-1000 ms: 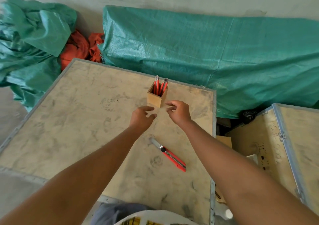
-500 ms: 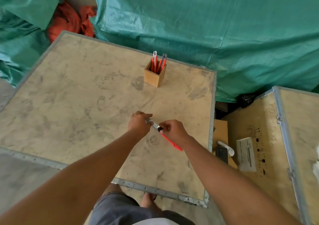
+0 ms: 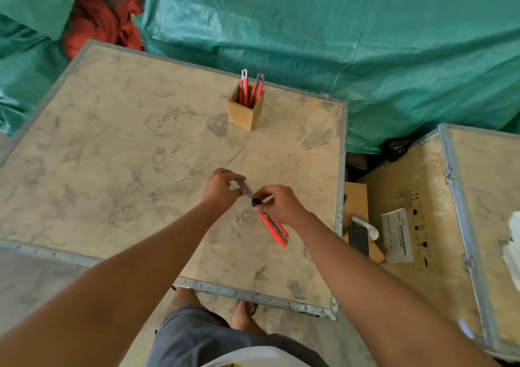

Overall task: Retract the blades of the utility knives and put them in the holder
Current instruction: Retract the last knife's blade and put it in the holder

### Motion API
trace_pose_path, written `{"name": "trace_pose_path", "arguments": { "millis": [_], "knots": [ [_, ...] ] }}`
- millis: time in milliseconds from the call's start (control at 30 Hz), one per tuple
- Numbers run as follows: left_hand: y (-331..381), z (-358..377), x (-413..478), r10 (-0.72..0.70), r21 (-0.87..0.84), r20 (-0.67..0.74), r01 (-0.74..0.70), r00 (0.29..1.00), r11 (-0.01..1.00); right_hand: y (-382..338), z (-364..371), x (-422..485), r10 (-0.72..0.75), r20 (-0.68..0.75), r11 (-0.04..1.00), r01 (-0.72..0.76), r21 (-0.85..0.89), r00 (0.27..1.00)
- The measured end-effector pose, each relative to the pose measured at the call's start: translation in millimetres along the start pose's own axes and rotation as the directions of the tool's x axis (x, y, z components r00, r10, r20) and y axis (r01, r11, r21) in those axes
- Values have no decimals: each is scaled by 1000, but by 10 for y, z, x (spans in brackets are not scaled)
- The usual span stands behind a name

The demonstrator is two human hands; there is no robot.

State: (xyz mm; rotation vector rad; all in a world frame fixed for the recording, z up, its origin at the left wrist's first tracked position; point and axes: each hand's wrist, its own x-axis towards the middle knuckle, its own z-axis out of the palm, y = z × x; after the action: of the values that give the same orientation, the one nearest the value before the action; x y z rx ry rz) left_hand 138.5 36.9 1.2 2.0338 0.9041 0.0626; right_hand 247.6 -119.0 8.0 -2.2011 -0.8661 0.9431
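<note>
Knife (image 3: pixel 272 227): light, stiff, slick plastic body; exposed blade sharp. Right hand (image 3: pixel 278 205) pinches the slider end, left hand (image 3: pixel 221 189) pinches near the blade. Hold the body.

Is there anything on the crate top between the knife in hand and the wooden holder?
Nothing visible. The utility knife is held by both hands, left hand at the blade end, right hand at the slider. The crate top between it and the holder is bare. Two knives already stand inside.
</note>
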Motion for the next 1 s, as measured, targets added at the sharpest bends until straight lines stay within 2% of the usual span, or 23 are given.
{"name": "trace_pose_path", "arguments": {
  "millis": [133, 267, 400, 500, 733, 933, 1000],
  "knots": [
    [106, -121, -172, 9, -180, -88, -25, 996, 983, -181, -174, -75, 2, -56, 998, 2, 62, 998],
    [282, -184, -467, 3, -324, -127, -44, 992, 945, -448, -408, -109, -17, -184, 987, 46, 155, 983],
    [463, -196, -773, -75, -514, 96, 114, 993, 850, -704, -597, -92, -28, -273, 959, 102, 263, 962],
    [544, -197, -914, -71, -602, 153, 150, 986, 784, -803, -671, -72, -69, -325, 955, 157, 251, 943],
    [550, -275, -974, -113, -680, 129, 171, 985, 713, -876, -664, -90, -51, -343, 939, 162, 303, 938],
    [502, -335, -937, -136, -703, 134, 191, 982, 685, -864, -627, -140, -11, -306, 896, 145, 419, 952],
    [510, -371, -899, -130, -729, 114, 172, 985, 662, -850, -599, -167, -23, -250, 894, 132, 429, 968]
  ]
}}
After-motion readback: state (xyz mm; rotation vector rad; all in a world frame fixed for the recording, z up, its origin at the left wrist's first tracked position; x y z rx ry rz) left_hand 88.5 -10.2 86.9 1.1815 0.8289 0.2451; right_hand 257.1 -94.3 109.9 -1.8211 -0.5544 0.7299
